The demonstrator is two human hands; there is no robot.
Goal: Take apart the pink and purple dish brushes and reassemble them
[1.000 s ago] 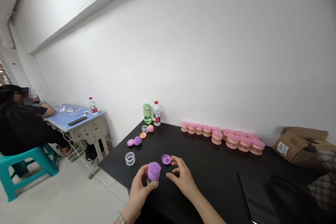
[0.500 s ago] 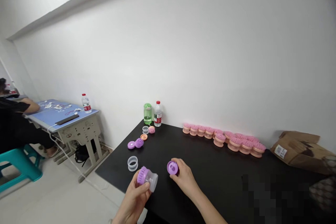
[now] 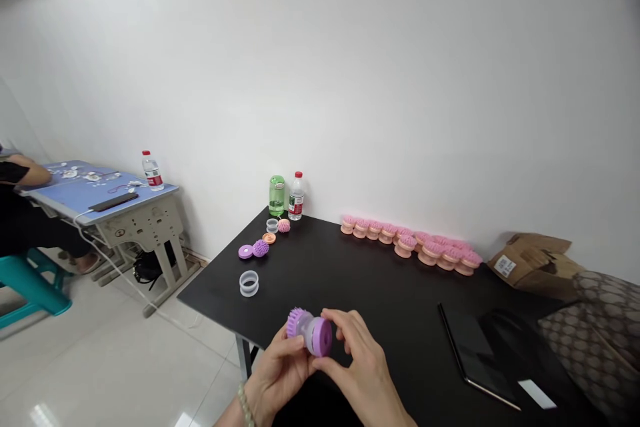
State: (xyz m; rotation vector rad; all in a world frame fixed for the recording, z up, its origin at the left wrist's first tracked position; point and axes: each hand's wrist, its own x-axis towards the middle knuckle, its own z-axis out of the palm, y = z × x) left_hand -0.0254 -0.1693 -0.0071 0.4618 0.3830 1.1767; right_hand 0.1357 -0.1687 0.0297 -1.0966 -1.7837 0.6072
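Observation:
In my left hand (image 3: 280,370) is a small brush with purple bristles and a clear body (image 3: 303,327), lying on its side with the bristles to the left. A round purple cap (image 3: 321,337) sits against the right end of the clear body; I cannot tell whether it is fastened. The thumb and fingers of my right hand (image 3: 364,363) close around the cap's rim. On the table beyond my left hand stands a clear waisted ring (image 3: 249,283). Farther back are a purple bristle head (image 3: 261,248) and a flat purple cap (image 3: 245,251).
Several pink brushes (image 3: 404,245) line the wall side of the black table (image 3: 320,267). A green bottle (image 3: 277,195) and water bottle (image 3: 296,197) stand at the back corner. To the right lie a tablet (image 3: 475,353), paper bag (image 3: 535,263) and patterned cloth (image 3: 595,340). A person sits left.
My right hand has brought the purple cap left against the clear end of the brush. My left hand has turned the brush slightly. The camera view has shifted, showing the tablet.

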